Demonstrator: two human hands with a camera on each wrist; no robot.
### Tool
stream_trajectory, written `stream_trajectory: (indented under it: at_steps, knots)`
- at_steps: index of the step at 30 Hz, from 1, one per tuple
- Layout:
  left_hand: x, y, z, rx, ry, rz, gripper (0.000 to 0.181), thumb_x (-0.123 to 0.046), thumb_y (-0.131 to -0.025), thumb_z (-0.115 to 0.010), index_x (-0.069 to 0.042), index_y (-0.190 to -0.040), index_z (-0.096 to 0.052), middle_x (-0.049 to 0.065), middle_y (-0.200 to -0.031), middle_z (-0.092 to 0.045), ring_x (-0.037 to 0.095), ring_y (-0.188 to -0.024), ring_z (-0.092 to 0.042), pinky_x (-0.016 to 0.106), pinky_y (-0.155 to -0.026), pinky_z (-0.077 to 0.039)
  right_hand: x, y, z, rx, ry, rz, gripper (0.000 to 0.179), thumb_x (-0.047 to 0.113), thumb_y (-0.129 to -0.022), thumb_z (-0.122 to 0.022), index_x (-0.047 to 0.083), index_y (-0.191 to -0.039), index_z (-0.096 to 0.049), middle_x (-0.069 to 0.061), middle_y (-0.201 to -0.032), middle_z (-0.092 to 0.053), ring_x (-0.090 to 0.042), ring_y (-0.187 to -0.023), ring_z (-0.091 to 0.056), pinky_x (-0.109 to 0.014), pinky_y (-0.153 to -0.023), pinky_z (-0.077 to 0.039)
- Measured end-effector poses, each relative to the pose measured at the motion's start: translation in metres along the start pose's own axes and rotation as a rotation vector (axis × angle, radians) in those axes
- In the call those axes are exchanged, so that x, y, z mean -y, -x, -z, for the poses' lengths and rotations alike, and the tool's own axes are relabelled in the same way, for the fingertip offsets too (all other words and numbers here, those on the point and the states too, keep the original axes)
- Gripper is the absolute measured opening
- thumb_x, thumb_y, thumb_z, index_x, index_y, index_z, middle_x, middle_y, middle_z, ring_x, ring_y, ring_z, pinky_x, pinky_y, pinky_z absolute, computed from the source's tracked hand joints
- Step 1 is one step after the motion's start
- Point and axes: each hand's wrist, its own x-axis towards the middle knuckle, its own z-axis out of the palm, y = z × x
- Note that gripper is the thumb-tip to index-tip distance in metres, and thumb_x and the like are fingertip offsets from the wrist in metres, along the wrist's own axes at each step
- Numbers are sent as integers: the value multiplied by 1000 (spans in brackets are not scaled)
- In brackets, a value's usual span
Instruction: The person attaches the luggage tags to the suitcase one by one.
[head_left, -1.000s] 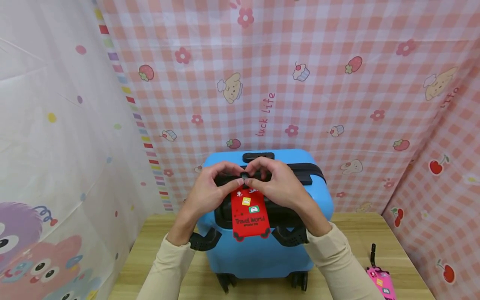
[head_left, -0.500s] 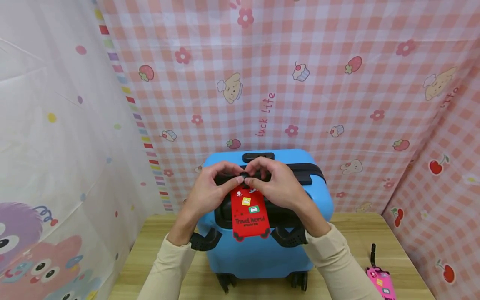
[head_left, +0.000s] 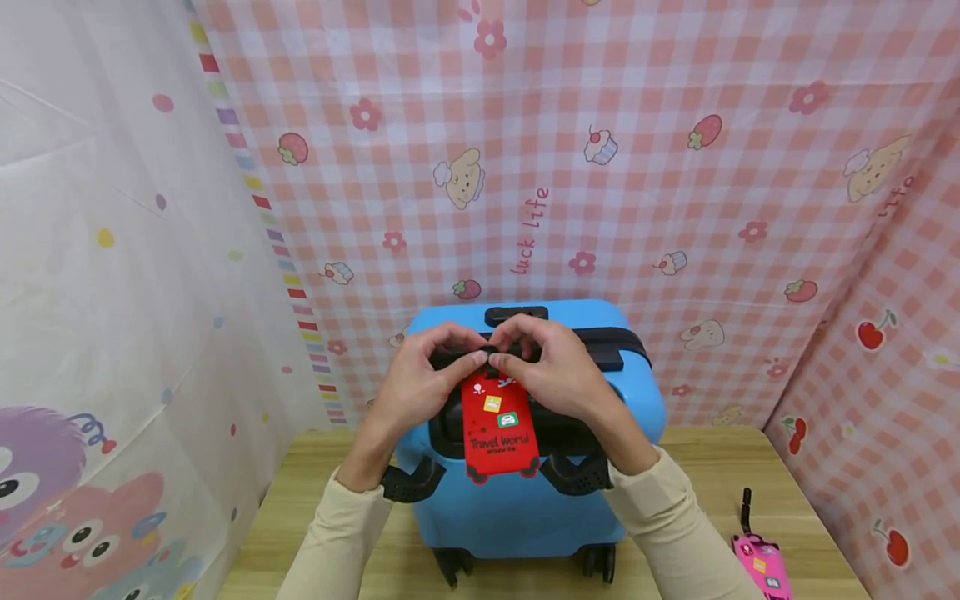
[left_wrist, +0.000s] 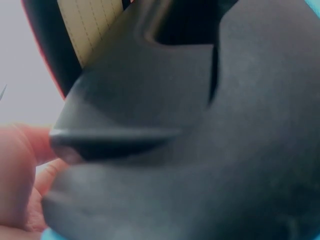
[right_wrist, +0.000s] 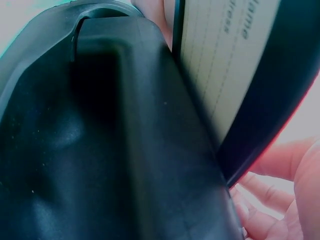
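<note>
A red luggage tag (head_left: 500,433) with printed stickers and "Travel World" lettering hangs in front of the black carry handle (left_wrist: 145,95) of a blue suitcase (head_left: 517,525). At the tag's top, my left hand (head_left: 420,379) pinches its short black strap (head_left: 489,352) between thumb and fingertips. From the other side my right hand (head_left: 558,371) pinches the same strap, fingertips meeting those of the left. The fingers partly hide the strap and the handle's middle. In the right wrist view the tag's back shows a lined address card (right_wrist: 215,65) close beside the handle.
A pink luggage tag (head_left: 761,562) with its black strap extended lies on the wooden table (head_left: 705,475) at the right. The suitcase stands on black wheels (head_left: 598,562), with a combination lock (head_left: 516,315) on top. Patterned curtains (head_left: 637,200) rise behind and at both sides.
Both hands and the red luggage tag stay nearly in place. The small bit of black strap between the fingertips has turned slightly and looks darker than a second ago.
</note>
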Motion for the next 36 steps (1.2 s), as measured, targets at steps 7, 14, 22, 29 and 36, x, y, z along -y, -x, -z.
stream_trajectory:
  at_steps: [7, 14, 22, 29, 36]
  knots:
    - [0, 0, -1, -8, 2, 3, 12, -12, -94, -68, -10, -105, -72, 4, -98, -70, 20, -87, -64, 40, -82, -54, 0, 0, 0, -7, 9, 1, 9, 18, -93, -69, 14, -102, -68, -4, -78, -57, -21, -72, -52, -34, -60, -43]
    - [0, 0, 0, -22, -2, 7, 12, -15, -93, -69, -11, -104, -73, 3, -97, -71, 19, -86, -64, 38, -79, -55, 0, 0, 0, -11, 11, 0, 9, 18, -93, -68, 15, -101, -68, -3, -81, -59, -21, -71, -51, -34, -60, -44]
    - [0, -1, -1, -49, 0, 3, 12, -17, -92, -71, -12, -103, -75, 3, -96, -72, 18, -83, -66, 34, -75, -56, 1, 0, 0, -22, 20, -10, 8, 16, -93, -68, 13, -101, -69, -4, -82, -59, -21, -71, -51, -35, -61, -44]
    - [0, 0, -2, -75, -7, 1, 12, -18, -92, -71, -11, -100, -76, 3, -95, -73, 17, -83, -67, 35, -77, -56, 2, -1, -2, -37, 27, -16, 6, 15, -94, -67, 13, -99, -69, -3, -83, -61, -21, -71, -52, -35, -62, -44]
    - [-1, 1, -2, -83, -16, -3, 13, -20, -93, -71, -11, -102, -76, 3, -96, -73, 16, -84, -66, 36, -78, -56, 2, -2, -2, -33, 28, -28, 5, 17, -94, -67, 16, -99, -69, -1, -83, -62, -22, -71, -53, -35, -63, -45]
